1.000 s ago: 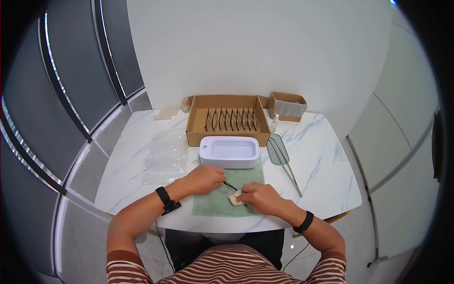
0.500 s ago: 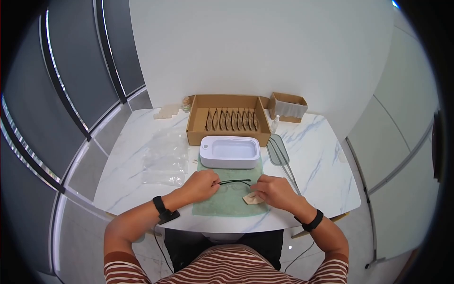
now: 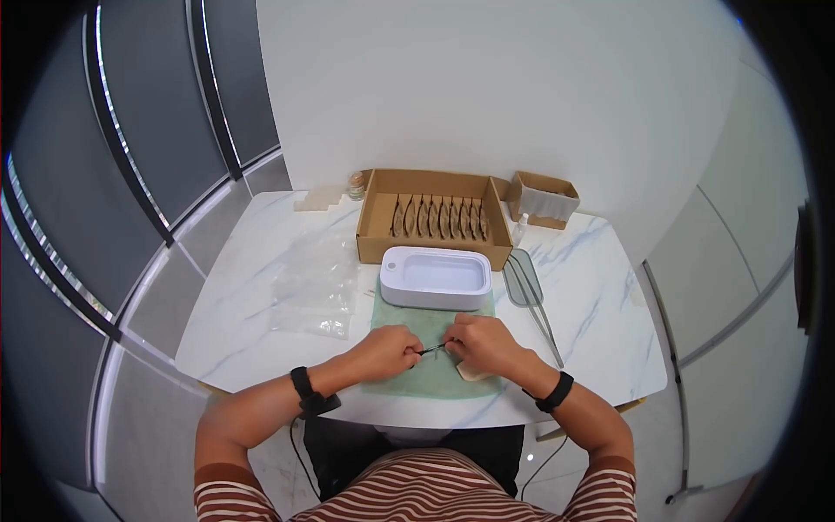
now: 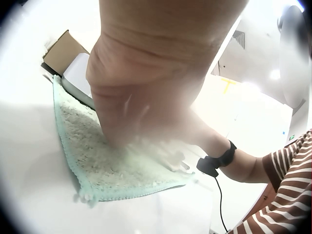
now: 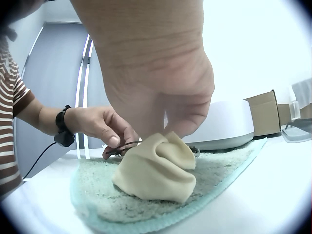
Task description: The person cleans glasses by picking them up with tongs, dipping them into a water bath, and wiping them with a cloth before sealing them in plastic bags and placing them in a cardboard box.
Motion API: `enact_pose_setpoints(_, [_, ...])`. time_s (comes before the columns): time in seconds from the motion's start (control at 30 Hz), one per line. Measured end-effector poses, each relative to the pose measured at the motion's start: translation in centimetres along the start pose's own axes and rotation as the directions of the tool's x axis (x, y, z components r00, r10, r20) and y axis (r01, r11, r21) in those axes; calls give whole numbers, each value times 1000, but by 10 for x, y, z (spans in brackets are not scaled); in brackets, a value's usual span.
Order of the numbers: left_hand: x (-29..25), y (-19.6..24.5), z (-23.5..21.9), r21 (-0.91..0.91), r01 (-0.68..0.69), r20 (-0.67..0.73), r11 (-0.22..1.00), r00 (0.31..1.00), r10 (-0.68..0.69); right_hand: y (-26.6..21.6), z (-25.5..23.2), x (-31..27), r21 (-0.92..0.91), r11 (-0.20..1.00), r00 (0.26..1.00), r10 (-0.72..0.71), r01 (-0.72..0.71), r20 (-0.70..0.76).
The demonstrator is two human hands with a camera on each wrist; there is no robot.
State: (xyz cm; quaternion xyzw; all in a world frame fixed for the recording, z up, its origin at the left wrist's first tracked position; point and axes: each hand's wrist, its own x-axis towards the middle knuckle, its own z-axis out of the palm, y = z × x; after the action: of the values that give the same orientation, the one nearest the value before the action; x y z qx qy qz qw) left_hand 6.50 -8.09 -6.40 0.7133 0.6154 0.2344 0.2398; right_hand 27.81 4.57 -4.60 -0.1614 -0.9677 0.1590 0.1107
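Observation:
A pair of dark, thin-framed eyeglasses point(image 3: 432, 350) is held between both hands, low over the green towel point(image 3: 402, 324). My left hand point(image 3: 385, 352) pinches it from the left, and in the right wrist view a dark temple point(image 5: 127, 145) runs from those fingers. My right hand point(image 3: 487, 341) pinches a cream cloth point(image 5: 153, 173) at the right of the glasses. The cloth hangs crumpled below the fingers, covering part of the frame. Beyond the hands stands a white ultrasonic cleaner point(image 3: 435, 298), its basin facing up. In the left wrist view the wrist hides the fingers.
Behind the cleaner is a cardboard box point(image 3: 376, 249) with several brown curved pieces in a row. Clear plastic bags point(image 3: 313, 300) lie left; a grey tray point(image 3: 524, 278) and long metal tongs point(image 3: 546, 326) lie right. A lined carton point(image 3: 544, 200) and small bottle point(image 3: 520, 228) stand behind.
The glasses came into fuller view half a second ago and are now mostly between the fingers. The right hand moved right, then slightly back toward the left hand. The head view shifted slightly.

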Motion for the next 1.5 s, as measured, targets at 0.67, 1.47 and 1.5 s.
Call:
enact_pose_setpoints(0.67, [4,1,2,-50,-35,7,998,999,36,9,-6,-18,106,994,934,25,13,-356])
enact_pose_setpoints(1.47, [-14,60,-35,-745,-90,-108,661,994,13,29,-14,-26,817,528,782,600,-231,-166])
enact_pose_setpoints(1.5, [-14,62,-37,-747,-91,-108,659,994,15,29,-15,-27,823,519,799,584,-233,-141])
